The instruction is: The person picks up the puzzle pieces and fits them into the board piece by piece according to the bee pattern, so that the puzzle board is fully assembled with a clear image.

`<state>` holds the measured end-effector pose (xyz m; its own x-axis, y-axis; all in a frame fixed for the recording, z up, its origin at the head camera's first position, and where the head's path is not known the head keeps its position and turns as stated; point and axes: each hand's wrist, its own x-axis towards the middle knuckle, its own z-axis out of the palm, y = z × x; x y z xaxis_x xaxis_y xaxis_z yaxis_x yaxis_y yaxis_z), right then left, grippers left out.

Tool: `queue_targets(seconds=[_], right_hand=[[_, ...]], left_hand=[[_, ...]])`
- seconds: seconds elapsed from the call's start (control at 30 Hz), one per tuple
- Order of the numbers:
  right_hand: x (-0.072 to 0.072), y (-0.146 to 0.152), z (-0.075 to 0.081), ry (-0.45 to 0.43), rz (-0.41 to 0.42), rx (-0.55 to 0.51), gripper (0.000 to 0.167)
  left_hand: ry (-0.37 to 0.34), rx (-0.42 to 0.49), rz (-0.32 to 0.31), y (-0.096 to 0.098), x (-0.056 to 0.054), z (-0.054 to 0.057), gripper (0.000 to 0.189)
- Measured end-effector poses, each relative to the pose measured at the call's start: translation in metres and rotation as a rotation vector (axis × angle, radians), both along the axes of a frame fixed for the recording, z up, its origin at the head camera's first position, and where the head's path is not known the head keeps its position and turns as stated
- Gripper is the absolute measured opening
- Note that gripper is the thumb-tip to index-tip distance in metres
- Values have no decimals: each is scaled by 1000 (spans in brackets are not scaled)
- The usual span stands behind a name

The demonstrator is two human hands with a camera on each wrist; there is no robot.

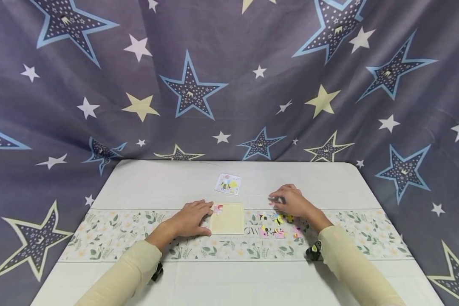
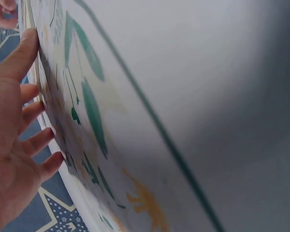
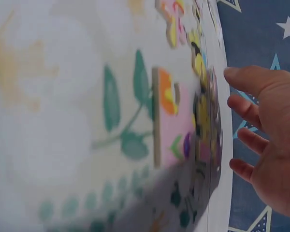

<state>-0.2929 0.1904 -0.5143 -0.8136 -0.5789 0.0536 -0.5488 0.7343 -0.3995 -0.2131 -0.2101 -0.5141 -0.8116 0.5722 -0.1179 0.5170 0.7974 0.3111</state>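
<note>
At the middle of the table lies a cream puzzle tray [image 1: 227,221] with one pink puzzle piece [image 1: 218,208] in its upper left corner. My left hand [image 1: 191,219] rests at the tray's left side, thumb at the lower corner and fingers spread along the edge. Over the loose puzzle pieces [image 1: 279,233] on the right hovers my right hand [image 1: 290,201], and its relaxed fingers [image 3: 251,140] hold nothing visible in the right wrist view. A small pinkish piece [image 1: 271,204] shows just below the fingertips, partly hidden.
Behind the tray lies a picture card [image 1: 228,184] with a bee on it. A floral runner [image 1: 118,231] crosses the white table [image 1: 222,284]. A star-printed curtain [image 1: 229,85] hangs behind and at both sides.
</note>
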Motion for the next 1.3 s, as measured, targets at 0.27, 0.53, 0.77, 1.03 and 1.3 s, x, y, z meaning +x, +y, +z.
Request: queue_targets(seconds=[0.27, 0.53, 0.77, 1.03, 1.3], right_hand=[[1, 10, -7, 24, 92, -2, 28], [0, 11, -11, 36, 81, 9, 28], [0, 11, -10, 17, 72, 14, 28], [-1, 3, -3, -5, 61, 9, 29], [0, -16, 2, -20, 71, -17, 29]], left_hand=[[0, -2, 4, 1, 0, 0, 75], [0, -7, 0, 1, -1, -2, 74], [-3, -10, 7, 1, -2, -1, 74], [-9, -30, 12, 1, -2, -1, 75], [-11, -18, 13, 1, -1, 0, 74]])
